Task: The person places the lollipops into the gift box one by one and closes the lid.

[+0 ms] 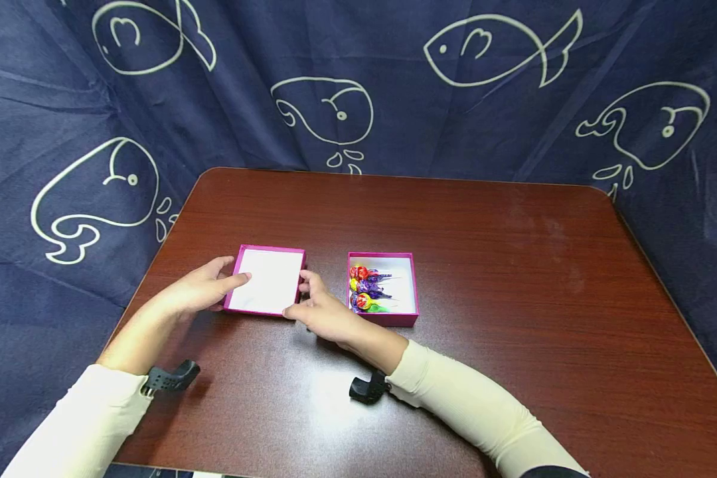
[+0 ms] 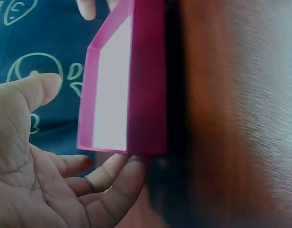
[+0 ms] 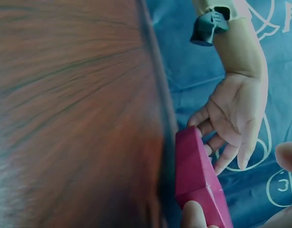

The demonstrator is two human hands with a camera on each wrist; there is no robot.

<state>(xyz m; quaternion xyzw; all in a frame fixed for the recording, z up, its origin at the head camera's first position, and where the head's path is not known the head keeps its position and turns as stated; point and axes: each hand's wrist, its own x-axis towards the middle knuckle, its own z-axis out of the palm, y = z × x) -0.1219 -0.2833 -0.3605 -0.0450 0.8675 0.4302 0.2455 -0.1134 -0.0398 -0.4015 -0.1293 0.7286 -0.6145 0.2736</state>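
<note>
A shallow magenta box part with a white inside (image 1: 269,279) lies open side up on the left half of the table. My left hand (image 1: 206,287) is at its left side, fingertips at the lower edge, and in the left wrist view the thumb (image 2: 46,90) stands apart from the wall. At the opposite side, my right hand (image 1: 325,312) has its fingertips at the magenta wall (image 3: 191,161), its thumb (image 3: 288,156) spread away. Just right of that hand stands a matching magenta box (image 1: 397,320) holding several wrapped lollipops (image 1: 367,289), their heads toward its left wall.
The brown wooden table (image 1: 514,265) has its far edge against a dark blue curtain (image 1: 394,53) with white fish and whale drawings. Dark wrist-worn mounts (image 1: 170,377) hang below both cream sleeves (image 1: 472,398).
</note>
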